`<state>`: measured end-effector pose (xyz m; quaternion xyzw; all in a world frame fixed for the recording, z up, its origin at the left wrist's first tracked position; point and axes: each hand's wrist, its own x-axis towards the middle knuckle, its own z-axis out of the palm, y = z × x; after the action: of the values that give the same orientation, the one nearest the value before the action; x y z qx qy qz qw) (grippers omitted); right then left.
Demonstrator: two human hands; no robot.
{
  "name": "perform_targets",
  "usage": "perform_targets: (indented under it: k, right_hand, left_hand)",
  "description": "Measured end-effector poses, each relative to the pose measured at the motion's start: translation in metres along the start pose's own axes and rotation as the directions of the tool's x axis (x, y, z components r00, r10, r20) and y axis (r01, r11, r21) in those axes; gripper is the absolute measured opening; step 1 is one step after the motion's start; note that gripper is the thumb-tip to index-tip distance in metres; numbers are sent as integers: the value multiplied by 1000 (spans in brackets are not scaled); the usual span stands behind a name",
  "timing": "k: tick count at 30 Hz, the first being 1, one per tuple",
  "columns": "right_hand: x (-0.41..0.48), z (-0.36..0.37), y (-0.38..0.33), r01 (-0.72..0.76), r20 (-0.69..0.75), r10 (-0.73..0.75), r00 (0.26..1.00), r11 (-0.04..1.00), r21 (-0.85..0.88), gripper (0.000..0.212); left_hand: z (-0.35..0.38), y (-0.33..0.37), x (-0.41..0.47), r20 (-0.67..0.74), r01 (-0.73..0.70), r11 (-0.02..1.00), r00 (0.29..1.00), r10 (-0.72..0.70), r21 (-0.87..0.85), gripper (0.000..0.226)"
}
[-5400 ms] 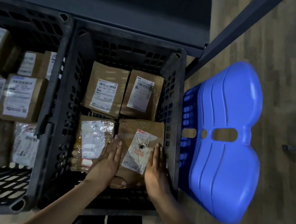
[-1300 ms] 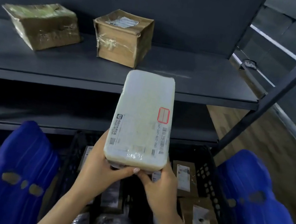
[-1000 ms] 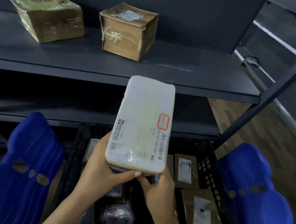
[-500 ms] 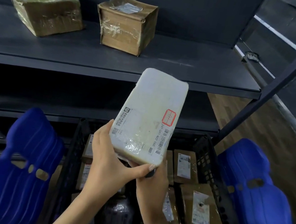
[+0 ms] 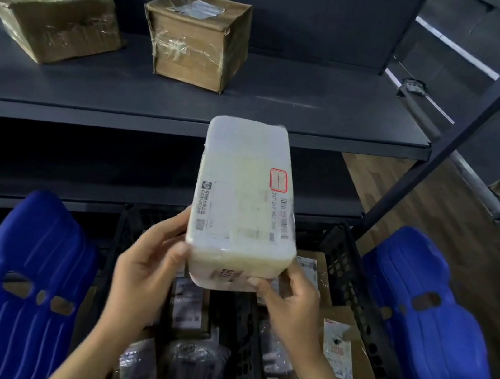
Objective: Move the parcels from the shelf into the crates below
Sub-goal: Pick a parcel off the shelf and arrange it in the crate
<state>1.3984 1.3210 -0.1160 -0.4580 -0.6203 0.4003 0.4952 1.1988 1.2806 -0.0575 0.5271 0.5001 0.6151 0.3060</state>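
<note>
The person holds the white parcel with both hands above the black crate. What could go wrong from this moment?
1. The left hand and right hand grip the white parcel only at its near end. The rest juts out unsupported, so it might tip or slip.
2. The black crate below is crowded with parcels, so the long parcel may not lie flat.

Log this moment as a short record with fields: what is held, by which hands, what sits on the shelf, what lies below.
Held: white plastic-wrapped rectangular parcel, label side up
Grip: left hand on its near left corner; right hand under its near right corner
Shelf: dark metal shelf bears wide brown cardboard box at left, taped brown cardboard cube beside it, apart
Below: black perforated plastic crate holding labelled parcels
Sides: blue moulded plastic panel left, another right
</note>
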Motion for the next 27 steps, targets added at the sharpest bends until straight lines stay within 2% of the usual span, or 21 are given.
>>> perform_targets:
  k: [4, 6, 7, 9, 12, 14, 16, 17, 20, 22, 24, 27]
  right_hand:
    - [0, -6, -5, 21, -13, -21, 1000, 999, 27, 39]
    - [0, -7, -8, 43, -9, -42, 999, 998, 40, 33]
    - [0, -8, -10, 52, 0, -52, 999, 998, 45, 33]
    - [1, -12, -12, 44, 34, -46, 998, 998, 44, 33]
    - [-2, -15, -16, 9, 121, -13, 993, 999, 39, 48]
    - [-6, -16, -17, 12, 157, -17, 987, 999, 30, 63]
    - [-7, -19, -13, 40, 160, -47, 986, 998, 43, 69]
    - [-8, -20, -12, 53, 151, -61, 987, 997, 56, 67]
    - [-12, -22, -9, 25, 115, -37, 993, 994, 103, 56]
    - [-14, -27, -7, 1, 109, -15, 994, 992, 126, 45]
    - [-15, -33, -6, -11, 123, -6, 992, 991, 135, 35]
    - [-12, -42, -8, -43, 136, 21, 991, 986, 158, 38]
  left_hand:
    - [-15, 1, 16, 91, -52, 998, 995, 49, 32, 30]
    - [-20, 4, 26, 90, -45, 997, 995, 40, 56, 36]
    - [-23, 4, 32, 83, -52, 995, 996, 44, 87, 45]
    - [-30, 1, 46, 106, -52, 981, 994, 32, 186, 81]
    - [-43, -14, 68, 287, 22, 941, 950, -125, 338, 143]
    - [-44, -18, 81, 451, 3, 952, 880, -148, 307, 159]
    - [-40, -16, 89, 551, -23, 982, 830, -86, 189, 157]
    - [-38, -14, 91, 559, -28, 989, 827, -58, 143, 153]
    - [-42, -13, 97, 460, 48, 997, 885, -67, 53, 148]
    - [-48, -13, 101, 393, 73, 996, 915, -91, 59, 142]
    - [-53, -13, 102, 353, 71, 995, 931, -93, 76, 126]
    - [-59, -14, 102, 303, 62, 997, 950, -74, 49, 92]
